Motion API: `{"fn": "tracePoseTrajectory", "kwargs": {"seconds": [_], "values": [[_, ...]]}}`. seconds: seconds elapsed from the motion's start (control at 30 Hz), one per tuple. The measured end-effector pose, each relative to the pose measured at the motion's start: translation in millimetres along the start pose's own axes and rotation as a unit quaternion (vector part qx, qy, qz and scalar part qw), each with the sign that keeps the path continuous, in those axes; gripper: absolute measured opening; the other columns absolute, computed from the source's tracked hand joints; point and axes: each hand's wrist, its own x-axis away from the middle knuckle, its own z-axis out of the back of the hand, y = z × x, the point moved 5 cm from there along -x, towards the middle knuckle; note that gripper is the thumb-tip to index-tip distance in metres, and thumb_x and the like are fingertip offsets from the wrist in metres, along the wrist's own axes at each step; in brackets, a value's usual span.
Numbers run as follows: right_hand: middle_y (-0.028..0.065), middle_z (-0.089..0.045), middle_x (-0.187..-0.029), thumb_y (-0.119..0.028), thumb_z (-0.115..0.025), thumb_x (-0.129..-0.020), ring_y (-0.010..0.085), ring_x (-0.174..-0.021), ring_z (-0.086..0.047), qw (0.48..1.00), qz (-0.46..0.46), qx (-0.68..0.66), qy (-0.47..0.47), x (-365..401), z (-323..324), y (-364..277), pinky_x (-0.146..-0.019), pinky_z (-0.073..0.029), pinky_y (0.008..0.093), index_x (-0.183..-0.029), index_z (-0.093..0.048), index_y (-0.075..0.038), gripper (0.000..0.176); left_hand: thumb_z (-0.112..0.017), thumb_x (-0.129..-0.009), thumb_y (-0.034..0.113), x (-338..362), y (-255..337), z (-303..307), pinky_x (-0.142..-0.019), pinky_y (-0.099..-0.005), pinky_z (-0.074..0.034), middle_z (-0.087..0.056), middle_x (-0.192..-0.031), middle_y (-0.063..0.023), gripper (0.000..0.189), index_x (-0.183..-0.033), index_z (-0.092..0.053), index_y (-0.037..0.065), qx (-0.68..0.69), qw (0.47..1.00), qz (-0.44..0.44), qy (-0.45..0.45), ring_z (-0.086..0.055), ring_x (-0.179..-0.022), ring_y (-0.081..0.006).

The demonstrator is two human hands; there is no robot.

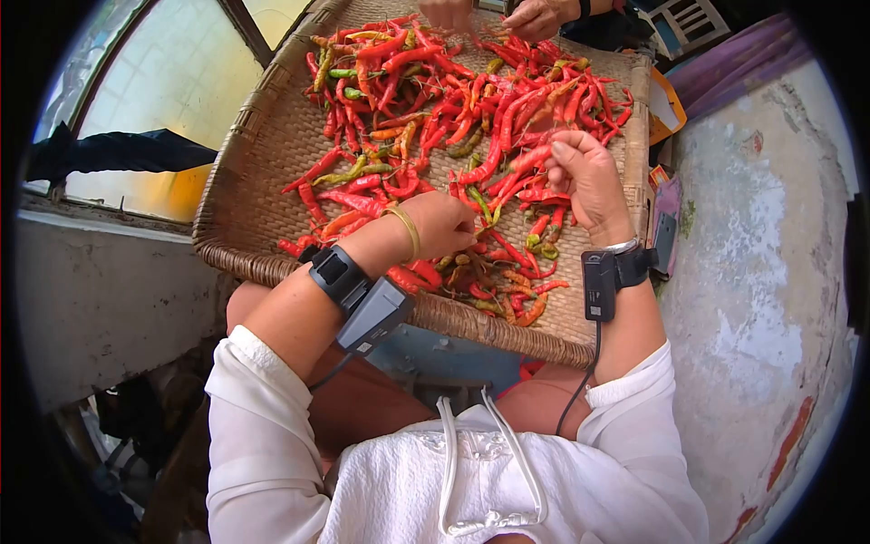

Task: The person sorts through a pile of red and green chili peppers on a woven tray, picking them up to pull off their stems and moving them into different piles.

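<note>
A wide woven basket tray (272,145) holds a heap of red chili peppers (507,104), with some green and brownish ones among them. Over the near part of the heap is my left hand (441,224), its fingers curled down at the peppers; what they hold, if anything, is hidden. My right hand (584,177) is raised over the right side of the heap, thumb and fingertips pinched on a red chili pepper (530,160). Below my hands, a smaller cluster of darker, orange and brownish peppers (507,286) lies near the front rim.
Another person's hands (535,18) are at the tray's far edge. A window (163,91) and low wall (109,290) stand at the left. A worn wall surface (752,254) is at the right, with a purple cloth (743,68) and a yellow object (666,104) beside the tray.
</note>
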Motion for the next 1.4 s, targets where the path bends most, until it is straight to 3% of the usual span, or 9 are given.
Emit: {"fn": "tracePoseTrajectory", "kwargs": {"seconds": [0.17, 0.23, 0.3, 0.43, 0.67, 0.97, 1.1, 1.23, 1.4], "values": [[0.0071, -0.061, -0.079, -0.012, -0.056, -0.082, 0.0108, -0.07, -0.06, 0.996, 0.007, -0.086, 0.008, 3, -2, -2, -0.057, -0.048, 0.0213, -0.112, -0.049, 0.003, 0.034, -0.056, -0.074, 0.022, 1, -4, 0, -0.065, -0.0391, -0.045, -0.06, -0.073, -0.0134, 0.018, -0.08, -0.06, 0.006, -0.112, 0.993, 0.031, -0.014, -0.058, -0.072, -0.0304], [0.0066, -0.061, -0.079, -0.012, -0.059, -0.079, 0.0117, -0.072, -0.058, 0.937, -0.127, 0.304, -0.114, 8, -13, 24, -0.062, -0.046, 0.0217, -0.109, -0.054, -0.001, 0.032, -0.055, -0.074, 0.023, 1, -6, -1, -0.065, -0.0396, -0.045, -0.06, -0.073, -0.0133, 0.018, -0.081, -0.06, 0.006, -0.127, 0.991, 0.03, -0.02, -0.058, -0.072, -0.0307], [0.0107, -0.062, -0.08, -0.012, -0.061, -0.072, 0.0204, -0.07, -0.061, 0.849, 0.019, 0.483, -0.212, 8, -24, 49, -0.061, -0.047, 0.0301, -0.101, -0.059, -0.005, 0.03, -0.055, -0.075, 0.024, 2, -6, -2, -0.065, -0.0401, -0.045, -0.061, -0.073, -0.0131, 0.019, -0.081, -0.06, 0.007, -0.139, 0.989, 0.032, -0.026, -0.058, -0.073, -0.031], [0.0124, -0.057, -0.081, -0.012, -0.063, -0.067, 0.0287, -0.077, -0.057, 0.721, 0.138, 0.637, -0.235, 19, -36, 71, -0.067, -0.046, 0.0374, -0.088, -0.063, -0.01, 0.021, -0.057, -0.074, 0.026, 3, -3, -1, -0.066, -0.0408, -0.045, -0.061, -0.074, -0.0134, 0.021, -0.083, -0.06, 0.008, -0.165, 0.985, 0.04, -0.031, -0.058, -0.074, -0.0315], [0.0096, -0.048, -0.08, -0.011, -0.065, -0.064, 0.027, -0.08, -0.052, 0.666, 0.078, 0.691, -0.271, 29, -45, 68, -0.068, -0.043, 0.0369, -0.077, -0.061, -0.008, 0.014, -0.058, -0.072, 0.028, -1, -16, -6, -0.067, -0.0403, -0.047, -0.061, -0.078, -0.0112, 0.022, -0.088, -0.063, 0.013, -0.264, 0.958, 0.085, -0.066, -0.059, -0.076, -0.0305], [0.0091, -0.05, -0.081, -0.013, -0.064, -0.066, 0.0251, -0.077, -0.052, 0.77, 0.262, 0.534, -0.229, 21, -36, 26, -0.068, -0.043, 0.0338, -0.07, -0.058, -0.005, 0.011, -0.061, -0.07, 0.023, 4, -7, 8, -0.063, -0.0389, -0.046, -0.06, -0.071, -0.0103, 0.015, -0.072, -0.062, 0.008, -0.19, 0.981, 0.034, -0.001, -0.058, -0.07, -0.0289], [0.0082, -0.057, -0.069, -0.017, -0.061, -0.073, 0.0225, -0.066, -0.056, 0.889, -0.011, 0.441, -0.123, 4, 0, 21, -0.062, -0.044, 0.0322, -0.078, -0.06, -0.004, 0.014, -0.059, -0.072, 0.025, 8, -7, 26, -0.063, -0.0357, -0.047, -0.061, -0.07, -0.0095, 0.018, -0.077, -0.064, 0.008, -0.125, 0.992, 0.007, -0.031, -0.059, -0.069, -0.027], [0.0094, -0.061, -0.066, -0.016, -0.06, -0.074, 0.0215, -0.062, -0.059, 0.857, 0.073, 0.497, -0.117, -1, 2, 35, -0.058, -0.045, 0.0315, -0.082, -0.062, -0.003, 0.015, -0.061, -0.076, 0.016, 14, 1, 52, -0.055, -0.0265, -0.043, -0.056, -0.061, -0.0038, 0.013, -0.076, -0.06, 0.003, -0.012, 1.0, -0.001, -0.003, -0.052, -0.056, -0.0139], [0.0097, -0.051, -0.087, -0.019, -0.063, -0.07, 0.0256, -0.085, -0.052, 0.796, 0.12, 0.555, -0.212, 13, -34, 59, -0.074, -0.043, 0.0351, -0.085, -0.064, -0.01, 0.018, -0.057, -0.083, 0.011, 11, -7, 91, -0.058, -0.0197, -0.044, -0.058, -0.072, 0.0028, 0.019, -0.098, -0.059, -0.001, 0.242, 0.885, -0.022, 0.397, -0.051, -0.064, -0.0059]]}}
